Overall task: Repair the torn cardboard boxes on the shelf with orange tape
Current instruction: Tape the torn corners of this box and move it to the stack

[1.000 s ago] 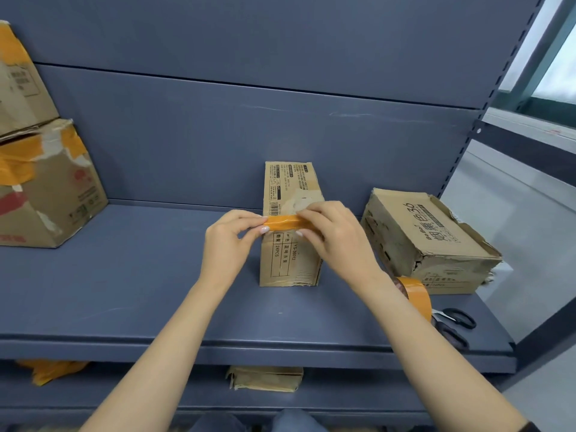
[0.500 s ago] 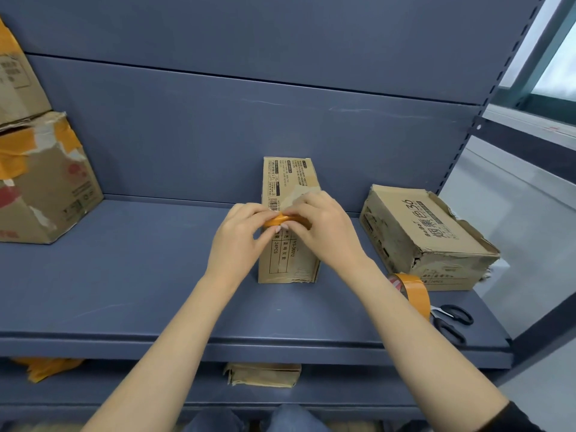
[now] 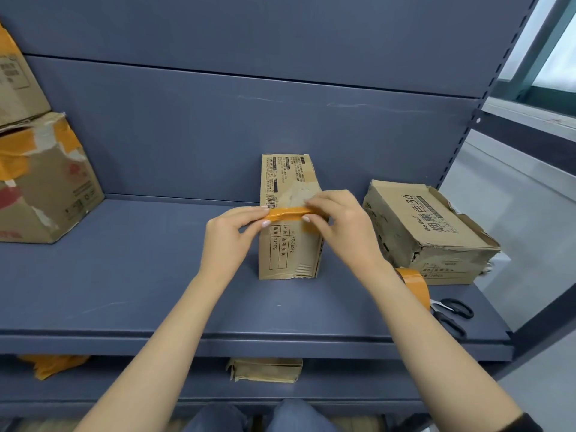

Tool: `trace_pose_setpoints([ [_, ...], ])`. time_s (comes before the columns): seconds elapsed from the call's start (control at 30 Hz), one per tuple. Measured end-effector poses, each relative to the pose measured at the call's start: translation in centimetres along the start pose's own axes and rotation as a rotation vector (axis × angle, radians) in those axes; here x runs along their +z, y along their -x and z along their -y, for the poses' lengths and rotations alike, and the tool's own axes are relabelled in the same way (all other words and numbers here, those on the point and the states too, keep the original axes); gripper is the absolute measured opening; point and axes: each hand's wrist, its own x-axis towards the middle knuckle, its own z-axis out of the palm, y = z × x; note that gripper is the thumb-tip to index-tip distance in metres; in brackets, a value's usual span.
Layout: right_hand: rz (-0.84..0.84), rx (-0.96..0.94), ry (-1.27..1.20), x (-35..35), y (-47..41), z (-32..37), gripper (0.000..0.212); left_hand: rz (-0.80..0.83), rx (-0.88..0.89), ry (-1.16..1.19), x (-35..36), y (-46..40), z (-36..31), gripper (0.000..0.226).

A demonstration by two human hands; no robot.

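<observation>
Since a half-second ago, hands spread apart, restretching orange tape strip (image 3: 285, 212) over narrow box (image 3: 288, 244), mid-shelf. Left hand (image 3: 232, 236), right hand (image 3: 341, 224) pinch its ends. Judgement: keep taut, lower level, press outward.

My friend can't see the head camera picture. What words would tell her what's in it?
Two hands, left hand and right hand, hold a strip of orange tape across a narrow cardboard box standing on a blue shelf. A torn box, a tape roll and scissors lie to the right.
</observation>
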Motion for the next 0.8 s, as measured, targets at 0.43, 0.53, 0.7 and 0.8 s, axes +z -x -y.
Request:
trace_pose_setpoints([
  [0.43,-0.015,0.083,0.059,-0.4,0.3,0.0,0.004,0.016,-0.092,0.08,0.6,0.0,-0.5,0.018],
  [0.53,-0.004,0.214,-0.16,-0.4,1.2,-0.1,0.021,-0.048,-0.235,0.292,1.0,1.3,-0.9,0.035],
  [0.7,0.004,0.612,-0.476,0.6,5.0,0.1,0.061,-0.059,-0.417,0.397,2.6,4.2,0.5,0.051],
  [0.8,0.072,0.737,-0.529,2.2,7.1,-0.1,0.059,-0.039,-0.461,0.361,3.7,5.6,1.4,0.047],
])
